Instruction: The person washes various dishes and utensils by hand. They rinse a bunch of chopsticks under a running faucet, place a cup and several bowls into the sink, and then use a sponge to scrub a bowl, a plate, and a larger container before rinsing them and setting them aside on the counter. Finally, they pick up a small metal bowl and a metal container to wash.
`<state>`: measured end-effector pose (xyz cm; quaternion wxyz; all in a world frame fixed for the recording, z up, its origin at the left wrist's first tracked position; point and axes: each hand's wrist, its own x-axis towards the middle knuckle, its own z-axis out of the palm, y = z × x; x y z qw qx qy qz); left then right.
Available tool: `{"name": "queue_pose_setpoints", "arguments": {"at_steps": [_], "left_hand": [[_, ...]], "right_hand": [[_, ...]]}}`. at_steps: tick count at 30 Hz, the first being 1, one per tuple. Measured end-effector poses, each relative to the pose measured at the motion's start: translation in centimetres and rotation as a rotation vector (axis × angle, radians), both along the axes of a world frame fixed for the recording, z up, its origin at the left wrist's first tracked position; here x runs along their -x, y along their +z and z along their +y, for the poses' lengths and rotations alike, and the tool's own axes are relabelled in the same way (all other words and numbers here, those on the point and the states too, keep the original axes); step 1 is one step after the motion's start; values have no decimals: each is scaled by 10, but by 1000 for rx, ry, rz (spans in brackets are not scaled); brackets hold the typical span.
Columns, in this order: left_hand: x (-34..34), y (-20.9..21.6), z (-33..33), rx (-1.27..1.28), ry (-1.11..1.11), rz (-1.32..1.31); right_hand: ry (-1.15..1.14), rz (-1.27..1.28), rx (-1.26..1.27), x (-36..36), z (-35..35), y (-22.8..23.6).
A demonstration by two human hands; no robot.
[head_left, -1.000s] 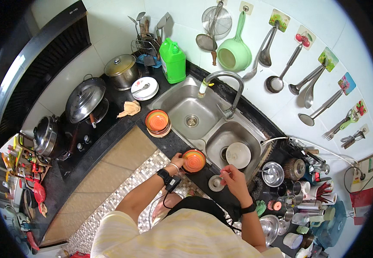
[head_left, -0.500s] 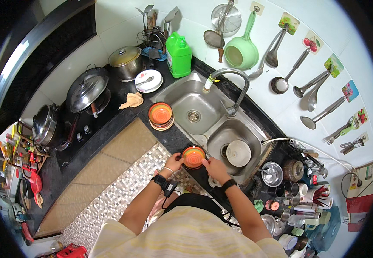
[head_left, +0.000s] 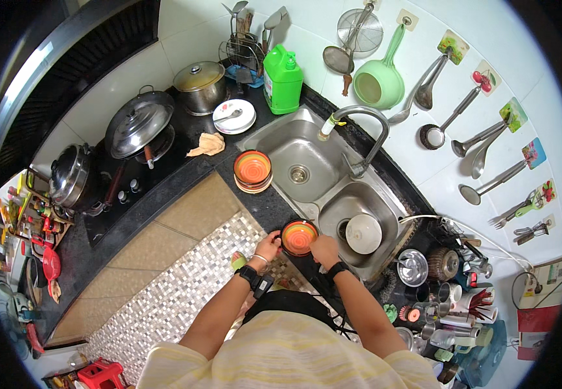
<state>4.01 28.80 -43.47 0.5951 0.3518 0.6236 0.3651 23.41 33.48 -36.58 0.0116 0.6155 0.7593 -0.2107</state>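
Observation:
An orange bowl (head_left: pixel 298 238) with coloured rings and a dark rim is held between both hands over the counter edge, in front of the sink. My left hand (head_left: pixel 268 247) grips its left side, the fingers closed at the rim. My right hand (head_left: pixel 324 251) closes on the right side of the same bowl, its fingertips partly hidden. Left of the sink, a small stack of bowls (head_left: pixel 253 168) has a similar orange one on top. A white bowl (head_left: pixel 363 234) lies in the right basin of the steel sink (head_left: pixel 320 209).
The grey faucet (head_left: pixel 379 122) arches over the sink. A green jug (head_left: pixel 283 80), white plates (head_left: pixel 235 117) with a spoon, and a tan cloth (head_left: pixel 207 144) are on the black counter. Pans (head_left: pixel 140 124) occupy the stove at left. Cups and pots crowd the right, including a steel bowl (head_left: pixel 412 268).
The whole view has shifted slightly, with the counter things now further right. Both hands still hold the orange bowl, and the right hand now wraps closer around its right side.

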Motion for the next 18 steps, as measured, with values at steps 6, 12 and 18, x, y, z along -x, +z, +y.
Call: {"name": "queue_pose_setpoints", "arguments": {"at_steps": [6,12,18], "left_hand": [[1,13,11,-37,-172,404],[7,12,9,104,-58,71],[-5,29,21,94,-166,-106]], "right_hand": [[27,90,18,-5,-1,3],[-232,295,373,-10,-1,11],[-356,757,853,-27,14,47]]}}
